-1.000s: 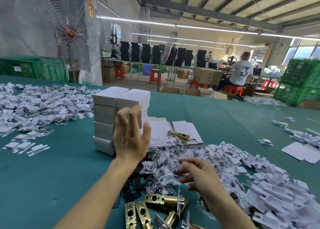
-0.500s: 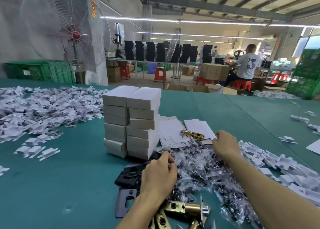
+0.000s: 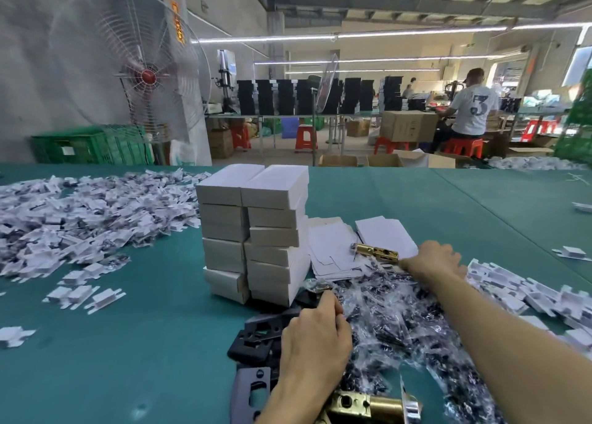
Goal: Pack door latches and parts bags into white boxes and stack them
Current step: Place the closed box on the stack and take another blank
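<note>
From the head view, two columns of closed white boxes (image 3: pixel 253 231) stand stacked at the centre of the frame on the green table (image 3: pixel 128 343). Just right of them lie flat box blanks (image 3: pixel 333 247), with a brass door latch (image 3: pixel 378 253) on top. The right hand (image 3: pixel 432 260) sits at that latch's right end with fingers curled down; whether it grasps the latch cannot be told. A heap of clear parts bags (image 3: pixel 394 321) fills the lower right. The left hand (image 3: pixel 315 337) rests curled at the heap's left edge, over black plates (image 3: pixel 256 337), fingertips hidden, so its grip cannot be told. Another brass latch (image 3: pixel 368 406) lies at the bottom edge. White card inserts (image 3: pixel 80 209) are scattered at left.
</note>
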`<action>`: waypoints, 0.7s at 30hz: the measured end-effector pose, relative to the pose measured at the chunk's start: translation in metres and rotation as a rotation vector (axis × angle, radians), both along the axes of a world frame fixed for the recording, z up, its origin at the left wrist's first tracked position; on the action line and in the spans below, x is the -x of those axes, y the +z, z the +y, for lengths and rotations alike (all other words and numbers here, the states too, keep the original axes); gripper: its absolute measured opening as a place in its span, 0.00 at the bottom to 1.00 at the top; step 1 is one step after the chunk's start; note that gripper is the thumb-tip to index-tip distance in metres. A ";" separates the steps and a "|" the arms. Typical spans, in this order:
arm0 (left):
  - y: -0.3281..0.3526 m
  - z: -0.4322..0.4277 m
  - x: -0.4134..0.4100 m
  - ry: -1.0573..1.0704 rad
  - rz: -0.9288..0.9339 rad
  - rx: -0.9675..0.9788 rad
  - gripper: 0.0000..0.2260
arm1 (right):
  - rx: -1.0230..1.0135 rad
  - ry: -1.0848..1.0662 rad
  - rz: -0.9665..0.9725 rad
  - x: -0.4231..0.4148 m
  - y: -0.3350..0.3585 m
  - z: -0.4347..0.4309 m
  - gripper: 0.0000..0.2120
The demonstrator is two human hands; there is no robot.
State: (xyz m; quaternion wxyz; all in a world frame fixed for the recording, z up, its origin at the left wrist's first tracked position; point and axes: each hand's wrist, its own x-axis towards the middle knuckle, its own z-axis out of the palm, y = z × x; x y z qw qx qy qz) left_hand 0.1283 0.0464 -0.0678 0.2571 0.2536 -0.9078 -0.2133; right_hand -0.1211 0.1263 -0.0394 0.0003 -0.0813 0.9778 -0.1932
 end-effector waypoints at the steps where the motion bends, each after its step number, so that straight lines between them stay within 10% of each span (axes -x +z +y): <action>1: 0.000 0.000 0.000 0.001 0.004 0.004 0.04 | 0.032 -0.010 0.001 0.000 0.000 -0.001 0.20; 21: -0.002 0.001 -0.002 0.010 0.020 0.015 0.05 | 0.866 -0.314 -0.282 0.036 0.018 0.012 0.10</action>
